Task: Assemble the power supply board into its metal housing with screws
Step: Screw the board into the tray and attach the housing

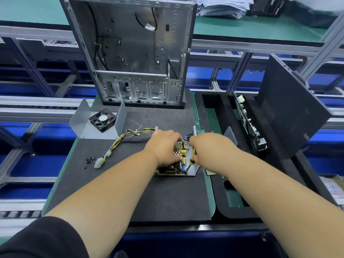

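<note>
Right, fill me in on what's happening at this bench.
A person is fitting a power supply board into its metal housing on the black foam mat. The left hand rests on the board, steadying it, while the right hand grips a yellow-handled screwdriver pointed down at the board's right edge. A small pile of black screws lies to the left, near the board's cable connector. The housing cover with its fan sits behind, not yet fitted.
</note>
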